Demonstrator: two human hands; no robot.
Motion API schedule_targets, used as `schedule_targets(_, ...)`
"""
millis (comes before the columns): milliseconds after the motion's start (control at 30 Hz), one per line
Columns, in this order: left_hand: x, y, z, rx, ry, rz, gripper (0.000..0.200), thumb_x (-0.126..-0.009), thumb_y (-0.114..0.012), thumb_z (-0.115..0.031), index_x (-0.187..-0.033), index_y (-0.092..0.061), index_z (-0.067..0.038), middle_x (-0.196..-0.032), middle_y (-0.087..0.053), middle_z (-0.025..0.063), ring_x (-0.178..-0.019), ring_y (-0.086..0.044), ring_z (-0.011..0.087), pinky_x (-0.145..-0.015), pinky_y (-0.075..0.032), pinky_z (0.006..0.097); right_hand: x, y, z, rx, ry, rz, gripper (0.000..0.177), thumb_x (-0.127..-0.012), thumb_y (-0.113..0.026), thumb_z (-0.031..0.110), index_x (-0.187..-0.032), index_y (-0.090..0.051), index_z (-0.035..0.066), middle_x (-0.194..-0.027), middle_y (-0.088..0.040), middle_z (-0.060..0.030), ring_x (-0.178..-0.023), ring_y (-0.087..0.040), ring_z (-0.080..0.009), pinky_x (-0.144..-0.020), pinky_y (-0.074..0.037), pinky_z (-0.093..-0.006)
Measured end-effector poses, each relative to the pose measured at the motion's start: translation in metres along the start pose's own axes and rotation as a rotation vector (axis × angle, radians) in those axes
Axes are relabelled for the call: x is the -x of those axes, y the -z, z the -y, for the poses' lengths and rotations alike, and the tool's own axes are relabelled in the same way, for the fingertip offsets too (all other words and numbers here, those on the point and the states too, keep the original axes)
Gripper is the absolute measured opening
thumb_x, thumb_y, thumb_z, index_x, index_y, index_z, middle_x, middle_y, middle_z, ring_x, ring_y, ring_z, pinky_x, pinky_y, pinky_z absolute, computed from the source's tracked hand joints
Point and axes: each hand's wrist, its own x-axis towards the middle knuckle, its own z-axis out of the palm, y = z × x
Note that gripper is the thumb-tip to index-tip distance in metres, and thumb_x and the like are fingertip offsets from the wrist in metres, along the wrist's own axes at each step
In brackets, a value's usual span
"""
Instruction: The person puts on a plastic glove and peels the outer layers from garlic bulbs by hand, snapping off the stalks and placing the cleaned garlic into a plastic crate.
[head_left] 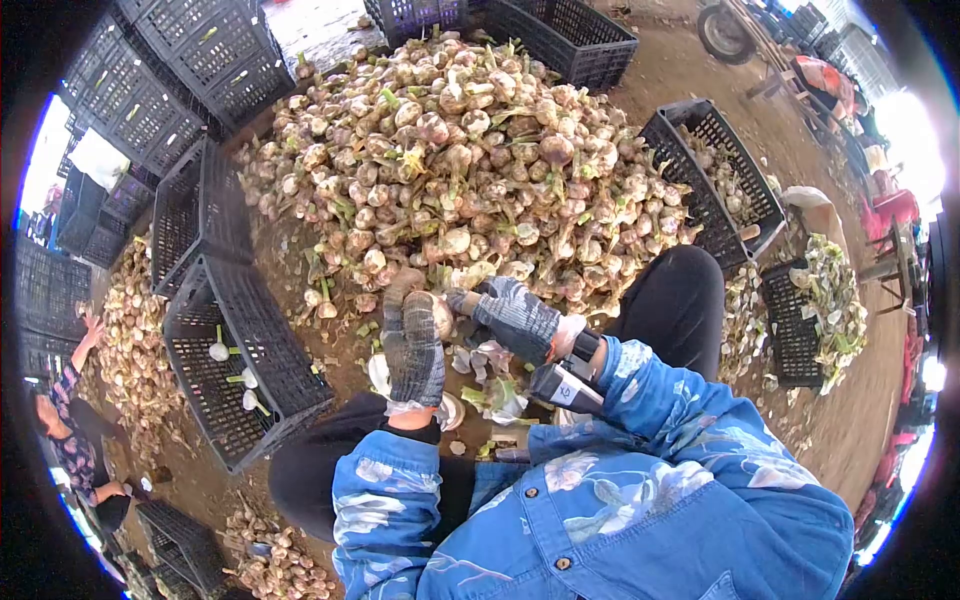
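Observation:
A large heap of garlic bulbs lies on the ground in front of me. At its near edge my left hand, in a grey knitted glove, has its fingers round a pale garlic bulb. My right hand, also gloved, is just right of that bulb with its fingers bent together; what they hold, if anything, is too small to make out. Loose peeled skins lie below the hands. To the left, a black crate holds a few white bulbs with green stems.
Stacked black crates stand at the upper left. Another crate with garlic is at the right, near a crate beside a pile of skins. A co-worker sits at the far left by another garlic heap.

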Motion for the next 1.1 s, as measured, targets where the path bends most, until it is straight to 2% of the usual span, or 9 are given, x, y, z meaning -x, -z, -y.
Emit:
schedule_targets(267,0.002,-0.001,0.011,0.093,0.028,0.032,0.034,-0.092,-0.042,-0.029,-0.111,-0.051,-0.001,-0.107,-0.053,0.0084,-0.097,-0.049,0.0176,-0.089,-0.037,0.0298,0.006,0.012,0.006,0.216,0.08,0.042,0.038,-0.088,-0.048,0.029,-0.081,-0.062,-0.005,-0.067,-0.063,-0.0104,-0.059,-0.059,-0.0151,-0.057,-0.046,-0.0284)
schedule_targets(467,0.0,0.002,0.011,0.046,0.006,0.021,0.032,-0.092,-0.041,-0.026,-0.11,-0.05,-0.001,-0.105,-0.052,0.0085,-0.097,-0.049,0.0175,-0.088,-0.038,0.0298,0.018,0.011,0.015,0.204,0.124,0.007,0.031,-0.087,-0.048,0.027,-0.093,-0.06,-0.001,-0.075,-0.063,-0.0104,-0.069,-0.058,-0.0169,-0.062,-0.046,-0.0307)
schedule_targets(533,0.002,0.003,0.007,0.062,0.064,0.034,0.032,-0.092,-0.041,-0.025,-0.11,-0.05,0.0,-0.105,-0.052,0.0089,-0.097,-0.049,0.018,-0.088,-0.038,0.0301,0.014,0.01,0.006,0.114,0.27,0.004,0.031,-0.087,-0.049,0.028,-0.097,-0.058,0.0,-0.077,-0.061,-0.0103,-0.071,-0.057,-0.0172,-0.062,-0.045,-0.0311)
schedule_targets(700,-0.001,0.002,0.029,0.105,0.104,0.005,0.032,-0.092,-0.041,-0.025,-0.11,-0.049,0.0,-0.105,-0.053,0.0092,-0.097,-0.05,0.019,-0.088,-0.038,0.0299,0.014,0.009,0.01,0.129,0.097,0.013,0.034,-0.087,-0.05,0.031,-0.09,-0.058,-0.002,-0.071,-0.058,-0.013,-0.066,-0.056,-0.0189,-0.058,-0.042,-0.0352)
schedule_targets(867,-0.002,0.011,0.055,-0.082,0.078,0.034,0.03,-0.092,-0.041,-0.025,-0.106,-0.052,-0.001,-0.1,-0.054,0.0078,-0.089,-0.053,0.0192,-0.081,-0.043,0.0283,0.011,0.003,0.001,0.304,0.301,-0.109,0.034,-0.085,-0.05,0.029,-0.076,-0.054,-0.003,-0.065,-0.052,-0.0185,-0.06,-0.053,-0.0255,-0.054,-0.041,-0.0366)
schedule_targets(900,-0.003,0.01,0.042,-0.081,0.079,0.034,0.03,-0.092,-0.041,-0.025,-0.106,-0.052,-0.001,-0.1,-0.054,0.0078,-0.089,-0.053,0.0192,-0.081,-0.043,0.0283,0.007,0.0,-0.006,0.392,0.342,-0.185,0.027,-0.08,-0.053,0.021,-0.08,-0.056,-0.005,-0.064,-0.055,-0.0202,-0.057,-0.055,-0.0276,-0.053,-0.043,-0.0377)
schedule_targets(967,-0.004,0.004,0.007,0.56,0.739,-0.007,0.03,-0.092,-0.041,-0.028,-0.103,-0.054,-0.003,-0.097,-0.054,0.0054,-0.079,-0.055,0.0178,-0.07,-0.046,0.027,0.007,-0.001,-0.011,0.405,0.366,-0.214,0.026,-0.079,-0.053,0.021,-0.08,-0.056,-0.005,-0.064,-0.055,-0.0207,-0.056,-0.054,-0.0298,-0.053,-0.043,-0.0387)
schedule_targets(1000,-0.002,0.003,0.009,0.561,0.739,-0.007,0.03,-0.092,-0.041,-0.028,-0.103,-0.054,-0.003,-0.097,-0.054,0.0054,-0.079,-0.055,0.0178,-0.07,-0.046,0.027,0.007,-0.002,-0.012,0.418,0.395,-0.243,0.026,-0.079,-0.053,0.021,-0.079,-0.056,-0.005,-0.064,-0.055,-0.0211,-0.056,-0.053,-0.0319,-0.053,-0.043,-0.0396)
schedule_targets(1100,0.002,-0.005,0.013,0.363,0.28,0.101,0.041,-0.086,-0.057,-0.023,-0.116,-0.042,-0.001,-0.097,-0.052,0.0051,-0.077,-0.055,0.0191,-0.07,-0.048,0.0289,0.0,0.001,-0.016,0.286,0.214,-0.225,0.024,-0.078,-0.052,0.02,-0.079,-0.056,-0.004,-0.065,-0.055,-0.0224,-0.059,-0.054,-0.0366,-0.053,-0.043,-0.0407)
